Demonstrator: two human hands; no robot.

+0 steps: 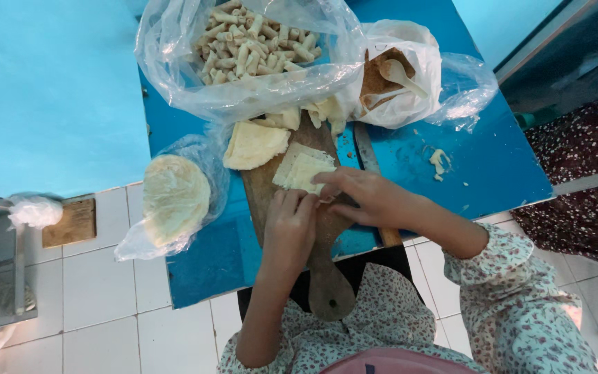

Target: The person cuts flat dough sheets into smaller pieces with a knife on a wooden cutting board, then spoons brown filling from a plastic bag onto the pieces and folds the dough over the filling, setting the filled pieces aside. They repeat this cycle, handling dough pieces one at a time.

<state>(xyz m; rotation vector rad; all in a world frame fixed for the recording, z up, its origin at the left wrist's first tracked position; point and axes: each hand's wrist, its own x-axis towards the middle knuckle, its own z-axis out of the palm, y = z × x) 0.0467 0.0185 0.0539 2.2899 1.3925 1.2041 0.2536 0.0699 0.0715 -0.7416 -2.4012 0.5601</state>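
Blue tabletop [493, 166] fills the middle of the frame, set over white floor tiles [105, 305], as a person in a floral-print sleeve works dough on a wooden cutting board [327, 277] whose rounded handle points toward the bottom of the frame. The left hand [290, 225], at the centre, rests on the board with fingers curled downward, the tips pressing at a small piece of dough hidden beneath them; whether they pinch it cannot be told. The right hand [368, 196], just to the right and touching the left, lies flat with its fingers extended over the lower corner of a pale square dough sheet [300, 168], which sits on the upper part of the board. A second, rounder sheet of dough [254, 144] lies to the left of it, partly off the board's edge. A knife [367, 154] rests on the table along the board's right side. At the top of the frame, a clear plastic bag [257, 52] holds a heap of small rolled dough pieces, and beside it, to the right, a white bag of brown filling [382, 79] has a spoon [399, 73] standing in it. At centre left, a stack of round flat wrappers in plastic [174, 197] overhangs the table's edge. Scraps of dough [439, 161] dot the right side.
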